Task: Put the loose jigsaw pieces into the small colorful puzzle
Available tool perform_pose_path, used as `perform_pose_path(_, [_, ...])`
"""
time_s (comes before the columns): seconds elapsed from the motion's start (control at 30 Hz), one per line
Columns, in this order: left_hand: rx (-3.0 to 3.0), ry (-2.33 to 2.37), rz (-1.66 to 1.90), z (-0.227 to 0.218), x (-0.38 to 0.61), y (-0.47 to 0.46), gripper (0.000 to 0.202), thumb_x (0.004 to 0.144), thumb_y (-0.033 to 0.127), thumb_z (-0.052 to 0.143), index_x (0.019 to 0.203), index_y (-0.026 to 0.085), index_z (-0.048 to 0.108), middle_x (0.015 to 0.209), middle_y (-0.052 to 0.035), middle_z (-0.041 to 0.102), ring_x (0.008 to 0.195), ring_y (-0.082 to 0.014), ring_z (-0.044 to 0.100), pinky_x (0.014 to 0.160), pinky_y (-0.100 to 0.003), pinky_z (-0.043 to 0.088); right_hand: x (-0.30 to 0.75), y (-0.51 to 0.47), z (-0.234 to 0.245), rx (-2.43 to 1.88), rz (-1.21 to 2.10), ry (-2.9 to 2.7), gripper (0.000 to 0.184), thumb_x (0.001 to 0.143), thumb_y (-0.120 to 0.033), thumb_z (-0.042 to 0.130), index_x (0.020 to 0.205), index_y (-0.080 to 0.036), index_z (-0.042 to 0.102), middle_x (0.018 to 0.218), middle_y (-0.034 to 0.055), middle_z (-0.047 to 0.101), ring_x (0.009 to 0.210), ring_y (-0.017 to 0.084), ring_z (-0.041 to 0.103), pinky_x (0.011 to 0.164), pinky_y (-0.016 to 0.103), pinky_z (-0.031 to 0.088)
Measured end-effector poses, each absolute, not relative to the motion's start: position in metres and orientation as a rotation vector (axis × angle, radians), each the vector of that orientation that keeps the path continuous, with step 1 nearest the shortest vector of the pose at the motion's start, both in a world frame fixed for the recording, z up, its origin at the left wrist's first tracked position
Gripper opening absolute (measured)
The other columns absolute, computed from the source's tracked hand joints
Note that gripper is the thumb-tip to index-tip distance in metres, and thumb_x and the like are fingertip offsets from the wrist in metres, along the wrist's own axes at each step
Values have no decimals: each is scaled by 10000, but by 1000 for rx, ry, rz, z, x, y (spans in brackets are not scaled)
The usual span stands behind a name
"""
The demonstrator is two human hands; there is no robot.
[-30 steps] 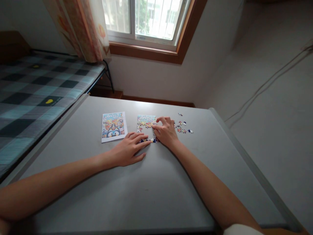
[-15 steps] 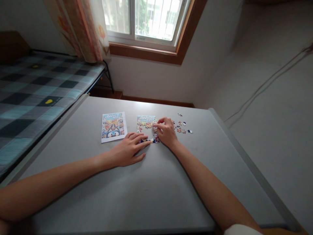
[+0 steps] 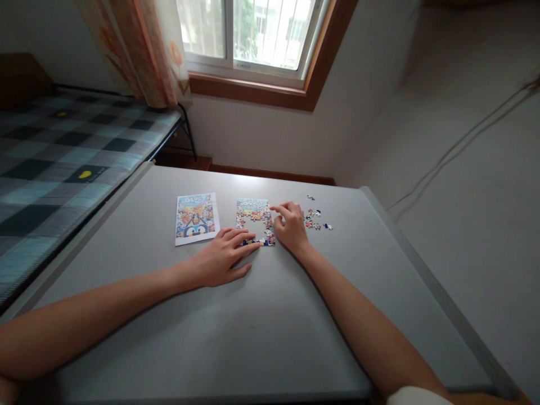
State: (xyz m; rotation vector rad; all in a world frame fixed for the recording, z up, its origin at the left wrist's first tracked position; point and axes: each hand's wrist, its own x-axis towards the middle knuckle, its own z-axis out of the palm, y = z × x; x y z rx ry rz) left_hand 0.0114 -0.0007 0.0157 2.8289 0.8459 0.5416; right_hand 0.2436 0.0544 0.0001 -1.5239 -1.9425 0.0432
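A partly assembled colourful jigsaw puzzle [image 3: 253, 212] lies on the grey table [image 3: 261, 315]. My left hand [image 3: 221, 260] rests flat on the table, fingers stretched out, its fingertips touching the puzzle's near-left edge. My right hand [image 3: 290, 227] sits at the puzzle's right edge with fingers curled and the index finger and thumb drawn together; whether a piece is pinched there is too small to see. Several loose pieces [image 3: 315, 219] lie scattered just right of that hand. A printed reference picture [image 3: 196, 217] lies left of the puzzle.
A bed with a checked blue and black cover [image 3: 54, 163] runs along the table's left side. A window [image 3: 253, 34] with a patterned curtain [image 3: 139, 50] is behind the table. Grey floor [image 3: 472, 185] lies to the right.
My right hand has drawn back to the right, off the puzzle's upper middle to its right edge, with fingers curling in. My left hand has stayed put.
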Motion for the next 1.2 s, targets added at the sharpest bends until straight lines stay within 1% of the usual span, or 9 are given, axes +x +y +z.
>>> perform_pose_path(0.23, [2836,845,532,16,12,-1,476,923,345,529,1389,251,510,1385,-103,532,1290,-287,454,1079,-490,349,244,55,-1,-1553,67,-1905,348,805,-89,474,990,-220,739,976,92,622,957,258,507,874,416,368])
perform_pose_path(0.5, [2831,843,538,15,11,-1,478,925,337,527,1395,249,506,1389,-108,529,1295,-290,453,1082,-495,347,245,56,-2,-1471,84,-1976,331,800,-78,500,925,-230,766,927,82,607,920,239,510,890,412,383])
perform_pose_path(0.73, [2817,846,549,16,11,-1,468,920,343,534,1379,253,523,1383,-108,536,1283,-297,463,1074,-507,356,243,55,-1,-1516,97,-1932,341,799,-84,484,945,-225,757,920,84,626,925,249,517,869,419,374])
perform_pose_path(0.93, [2805,842,567,15,10,-1,485,908,332,552,1388,269,516,1378,-99,540,1282,-295,465,1075,-499,357,244,55,-2,-1526,107,-1936,316,808,-97,491,925,-225,755,915,81,635,925,250,519,879,424,363])
perform_pose_path(1.2, [2824,839,552,15,11,0,477,914,335,536,1385,262,511,1380,-104,534,1281,-292,462,1068,-494,357,243,55,-1,-1594,72,-1931,266,842,-133,516,898,-229,757,922,80,645,934,251,518,851,414,348])
